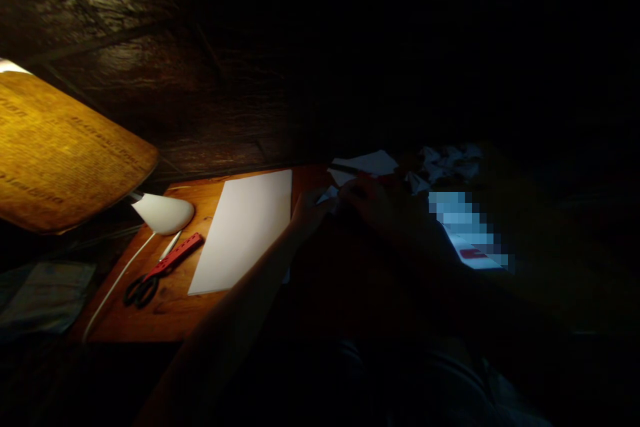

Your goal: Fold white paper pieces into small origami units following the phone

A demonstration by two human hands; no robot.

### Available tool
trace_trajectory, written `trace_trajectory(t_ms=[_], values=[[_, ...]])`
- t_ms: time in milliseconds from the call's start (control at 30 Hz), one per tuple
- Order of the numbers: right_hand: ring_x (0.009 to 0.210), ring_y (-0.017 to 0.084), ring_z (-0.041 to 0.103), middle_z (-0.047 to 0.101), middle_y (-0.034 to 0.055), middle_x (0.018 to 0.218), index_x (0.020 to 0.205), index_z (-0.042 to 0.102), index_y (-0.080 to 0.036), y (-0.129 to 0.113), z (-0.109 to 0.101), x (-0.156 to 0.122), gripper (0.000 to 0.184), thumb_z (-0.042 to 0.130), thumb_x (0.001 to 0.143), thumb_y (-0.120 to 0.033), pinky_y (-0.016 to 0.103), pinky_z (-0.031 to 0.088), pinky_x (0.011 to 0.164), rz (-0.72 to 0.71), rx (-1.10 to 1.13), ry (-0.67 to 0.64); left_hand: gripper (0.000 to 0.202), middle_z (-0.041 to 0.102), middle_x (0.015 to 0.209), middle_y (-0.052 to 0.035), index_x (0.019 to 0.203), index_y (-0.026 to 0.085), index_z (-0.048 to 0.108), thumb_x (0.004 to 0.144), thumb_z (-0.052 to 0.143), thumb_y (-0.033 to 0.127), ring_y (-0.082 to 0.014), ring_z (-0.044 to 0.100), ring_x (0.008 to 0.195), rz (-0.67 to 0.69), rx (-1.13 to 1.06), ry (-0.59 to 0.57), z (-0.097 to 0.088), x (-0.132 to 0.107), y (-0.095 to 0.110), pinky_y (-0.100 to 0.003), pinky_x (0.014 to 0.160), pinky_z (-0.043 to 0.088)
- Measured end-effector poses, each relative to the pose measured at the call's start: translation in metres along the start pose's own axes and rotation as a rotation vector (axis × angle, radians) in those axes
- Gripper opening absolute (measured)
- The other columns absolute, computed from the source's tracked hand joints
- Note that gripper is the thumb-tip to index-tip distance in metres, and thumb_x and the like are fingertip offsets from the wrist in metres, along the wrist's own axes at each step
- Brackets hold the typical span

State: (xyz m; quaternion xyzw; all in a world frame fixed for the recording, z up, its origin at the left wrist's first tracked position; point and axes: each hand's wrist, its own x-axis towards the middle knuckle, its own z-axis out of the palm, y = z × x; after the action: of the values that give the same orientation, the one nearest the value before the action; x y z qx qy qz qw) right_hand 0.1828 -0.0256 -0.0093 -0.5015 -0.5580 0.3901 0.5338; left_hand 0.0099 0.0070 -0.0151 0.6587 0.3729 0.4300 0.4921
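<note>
My left hand (307, 212) is closed on a small folded piece of white paper (329, 196), its fingers partly in shadow. My right hand (367, 201) meets the same paper from the other side with curled fingers. The room is so dark that the exact grip is hard to make out. Just beyond both hands lie some loose white paper (373, 165) and a thin dark strip-like thing (345, 168). Several small folded white paper pieces (450, 163) are grouped farther right.
A stack of white sheets (245, 230) lies left of my hands on the wooden table (170, 317). Black-handled scissors (143, 290) in a red cover, a white pen (171, 245) and a lamp (163, 212) with its cord stand further left. A lit screen (465, 247) glows at right.
</note>
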Motion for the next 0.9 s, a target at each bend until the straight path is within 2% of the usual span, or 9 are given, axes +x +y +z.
trace_trajectory(t_ms=[167, 333, 467, 633, 900], values=[[0.082, 0.022, 0.064, 0.071, 0.0043, 0.081, 0.076, 0.066, -0.024, 0.0, -0.003, -0.001, 0.019, 0.07, 0.084, -0.04, 0.035, 0.05, 0.076, -0.005, 0.028, -0.032, 0.022, 0.065, 0.066, 0.0018, 0.074, 0.016, 0.074, 0.073, 0.078, 0.037, -0.012, 0.055, 0.061, -0.044, -0.034, 0.021, 0.0, -0.001, -0.002, -0.023, 0.06, 0.041], [0.08, 0.022, 0.061, 0.068, 0.0043, 0.08, 0.073, 0.065, -0.024, 0.011, -0.003, 0.003, 0.024, 0.062, 0.086, -0.044, 0.035, 0.049, 0.073, 0.078, 0.057, 0.013, 0.022, 0.071, 0.071, -0.0003, 0.075, 0.016, 0.076, 0.071, 0.081, 0.036, -0.0132, 0.061, 0.065, -0.108, -0.125, 0.057, 0.0, 0.0, -0.003, -0.024, 0.064, 0.046], [0.078, 0.021, 0.06, 0.068, 0.0028, 0.077, 0.073, 0.066, -0.024, 0.01, -0.002, 0.002, 0.029, 0.067, 0.084, -0.051, 0.033, 0.048, 0.071, 0.049, 0.099, -0.065, 0.019, 0.068, 0.065, 0.0004, 0.07, 0.015, 0.074, 0.069, 0.08, 0.033, -0.0123, 0.058, 0.062, -0.123, -0.116, 0.053, -0.001, 0.0, -0.003, -0.023, 0.061, 0.043], [0.078, 0.02, 0.063, 0.071, 0.0031, 0.079, 0.074, 0.07, -0.022, -0.004, -0.006, -0.002, 0.026, 0.075, 0.079, -0.047, 0.034, 0.049, 0.076, -0.016, 0.063, -0.131, 0.019, 0.065, 0.065, 0.001, 0.067, 0.016, 0.071, 0.067, 0.078, 0.033, -0.0123, 0.055, 0.062, -0.134, -0.083, 0.031, -0.002, 0.0, -0.003, -0.024, 0.06, 0.04], [0.071, 0.018, 0.059, 0.069, 0.0017, 0.073, 0.071, 0.068, -0.021, 0.002, -0.004, 0.0, 0.021, 0.068, 0.078, -0.041, 0.032, 0.046, 0.071, -0.019, 0.012, -0.096, 0.028, 0.062, 0.065, 0.0016, 0.068, 0.016, 0.067, 0.067, 0.08, 0.042, -0.0125, 0.052, 0.062, -0.116, -0.053, -0.01, 0.001, 0.0, -0.002, -0.024, 0.061, 0.038]])
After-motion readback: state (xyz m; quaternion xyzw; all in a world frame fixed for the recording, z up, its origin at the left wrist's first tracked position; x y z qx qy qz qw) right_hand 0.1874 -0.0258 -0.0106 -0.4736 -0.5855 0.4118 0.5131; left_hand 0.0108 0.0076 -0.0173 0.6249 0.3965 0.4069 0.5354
